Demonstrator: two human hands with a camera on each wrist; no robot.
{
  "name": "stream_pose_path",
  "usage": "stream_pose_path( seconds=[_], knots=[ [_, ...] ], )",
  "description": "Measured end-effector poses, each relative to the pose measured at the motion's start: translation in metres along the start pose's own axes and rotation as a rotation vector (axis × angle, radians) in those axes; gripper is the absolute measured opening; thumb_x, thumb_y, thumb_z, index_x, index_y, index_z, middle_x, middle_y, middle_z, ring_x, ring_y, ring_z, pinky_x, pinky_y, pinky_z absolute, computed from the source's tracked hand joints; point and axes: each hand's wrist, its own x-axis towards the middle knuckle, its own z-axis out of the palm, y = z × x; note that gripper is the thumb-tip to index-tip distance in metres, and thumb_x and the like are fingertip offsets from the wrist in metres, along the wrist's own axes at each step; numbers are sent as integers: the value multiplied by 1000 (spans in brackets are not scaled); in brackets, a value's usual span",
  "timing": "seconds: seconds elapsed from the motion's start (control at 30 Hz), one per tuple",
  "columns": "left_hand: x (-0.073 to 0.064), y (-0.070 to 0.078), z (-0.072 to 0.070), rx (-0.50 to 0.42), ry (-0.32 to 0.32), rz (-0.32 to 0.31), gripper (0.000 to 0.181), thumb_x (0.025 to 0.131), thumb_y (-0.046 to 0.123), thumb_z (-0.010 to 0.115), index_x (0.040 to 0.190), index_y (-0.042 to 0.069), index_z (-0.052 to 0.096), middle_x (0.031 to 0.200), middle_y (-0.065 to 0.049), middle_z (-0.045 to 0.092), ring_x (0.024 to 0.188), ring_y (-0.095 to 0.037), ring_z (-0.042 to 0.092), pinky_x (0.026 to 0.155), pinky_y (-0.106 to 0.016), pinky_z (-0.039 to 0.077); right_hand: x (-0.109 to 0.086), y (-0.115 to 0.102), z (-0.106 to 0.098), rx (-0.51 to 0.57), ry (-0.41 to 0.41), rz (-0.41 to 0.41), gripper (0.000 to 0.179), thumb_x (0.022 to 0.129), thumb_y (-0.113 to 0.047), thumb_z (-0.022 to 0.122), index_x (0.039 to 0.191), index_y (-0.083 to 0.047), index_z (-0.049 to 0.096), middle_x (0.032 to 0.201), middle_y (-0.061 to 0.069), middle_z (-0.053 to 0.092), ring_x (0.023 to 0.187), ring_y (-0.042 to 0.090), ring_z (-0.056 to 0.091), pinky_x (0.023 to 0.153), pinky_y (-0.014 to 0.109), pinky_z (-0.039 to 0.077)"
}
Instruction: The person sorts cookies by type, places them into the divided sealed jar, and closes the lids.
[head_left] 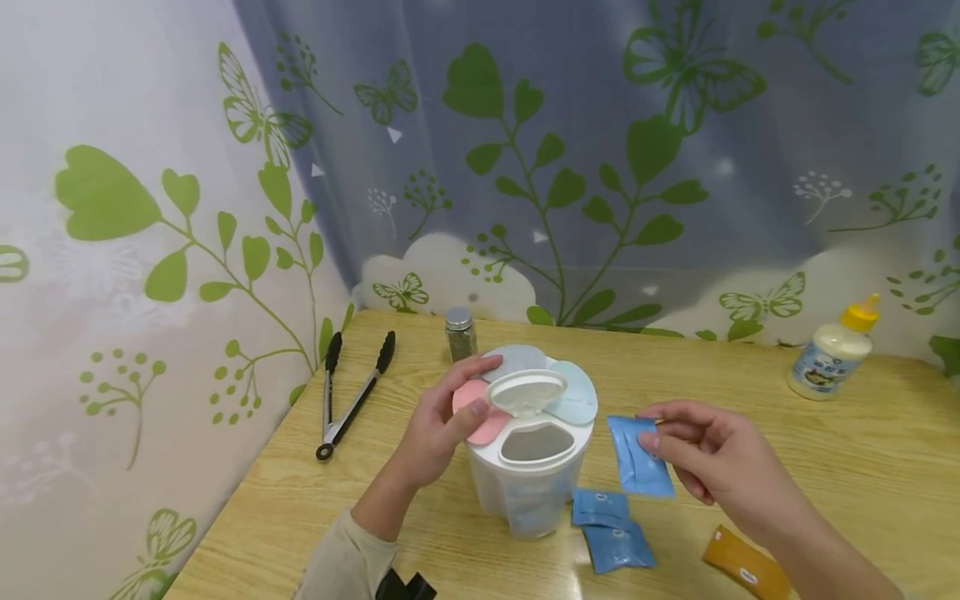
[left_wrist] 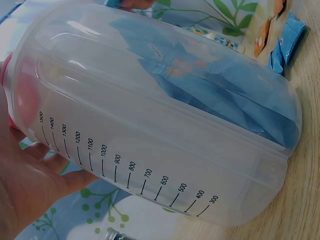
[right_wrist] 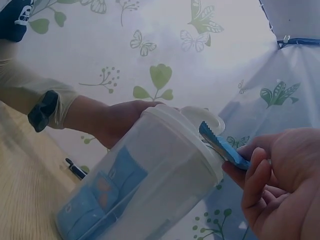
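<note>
A clear plastic storage container (head_left: 487, 487) with a measuring scale on its side stands upright on the table. Its white top carries pink, grey and pale blue flap lids; a white flap (head_left: 527, 393) is raised over a front opening. Blue packets (left_wrist: 220, 95) lie inside, behind the wall. My left hand (head_left: 438, 421) holds the top at its left side, thumb on the pink flap (head_left: 480, 425). Right of the opening, my right hand (head_left: 708, 446) pinches a flat blue packet (head_left: 637, 458) between thumb and fingers. Below it, two more blue packets (head_left: 618, 546) lie overlapping beside the container.
An orange packet (head_left: 742, 562) lies near the right forearm. Tongs (head_left: 352, 408) lie spread at the left. A small jar with a metal lid (head_left: 461, 333) stands behind the container, and a yellow-capped bottle (head_left: 828, 358) at the back right. Printed curtains (head_left: 570, 167) hang behind the table.
</note>
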Motion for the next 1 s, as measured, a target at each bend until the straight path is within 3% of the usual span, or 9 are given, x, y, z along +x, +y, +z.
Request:
stream_pose_path(
  seconds=[0.17,0.33,0.63,1.0],
  knots=[
    [1,1,0,11,4,-7,48,99,25,54,142,5,51,153,-11,46,150,-28,29,115,-24,35,-3,-8,5,59,-34,-52,23,97,-3,61,115,-16,68,94,-5,74,46,20,32,39,39,23],
    [2,1,0,4,8,-8,48,99,26,55,142,4,51,153,-12,46,150,-28,29,115,-23,35,-1,-23,13,17,-23,-59,20,96,-9,64,116,-12,66,93,-6,73,47,15,37,39,38,29],
    [0,-1,1,-5,13,-9,49,99,27,56,142,5,51,153,-11,47,150,-26,29,115,-24,35,13,-44,30,13,-18,-84,19,95,-11,67,114,-11,68,92,-4,73,48,15,40,41,34,32],
    [0,-1,1,-11,-6,-11,49,99,25,54,143,3,50,155,-12,43,150,-29,28,112,-23,38,23,-57,52,95,-39,-145,16,94,-9,68,110,-11,68,86,-6,73,48,11,41,41,32,32]
  ],
)
